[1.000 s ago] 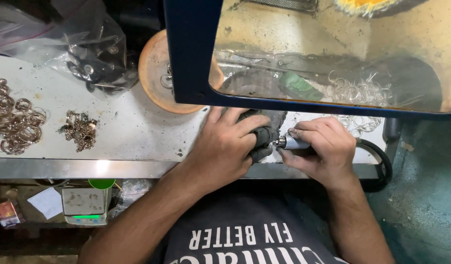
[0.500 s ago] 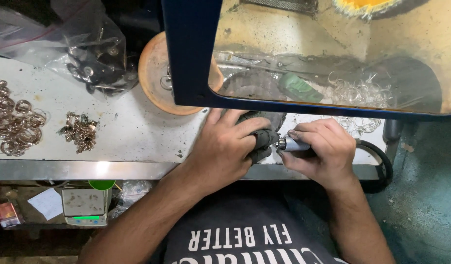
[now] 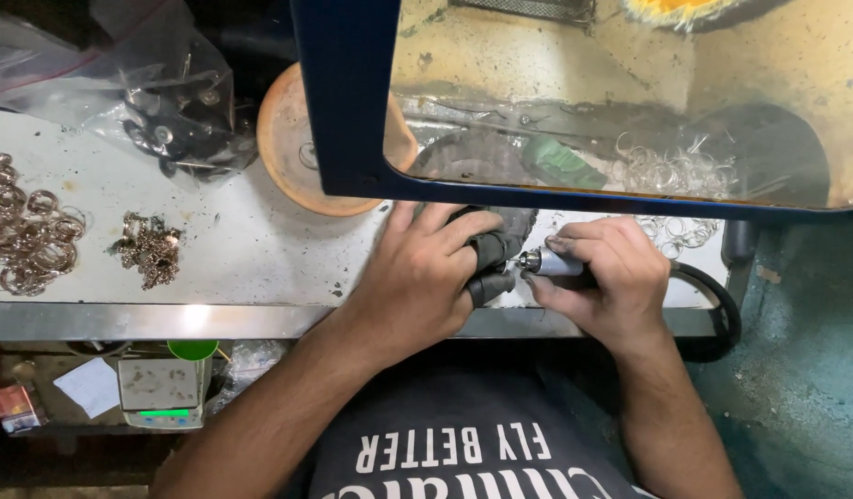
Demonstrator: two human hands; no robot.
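My left hand (image 3: 426, 277) is closed around a dark cloth-wrapped piece (image 3: 493, 251) at the front of the white workbench (image 3: 241, 249). My right hand (image 3: 602, 277) grips a silver rotary handpiece (image 3: 548, 262) like a pen, its tip pointing left against what the left hand holds. The small workpiece itself is hidden by the fingers and cloth. A black hose (image 3: 717, 305) runs from the handpiece off the bench's right end.
A blue-framed transparent shield (image 3: 574, 92) hangs over the bench with loose silver rings (image 3: 666, 171) behind it. An orange disc (image 3: 292, 139), a plastic bag of dark parts (image 3: 168, 120), coppery rings (image 3: 24, 231), a small metal heap (image 3: 149, 245) lie left. A small scale (image 3: 158, 393) sits below.
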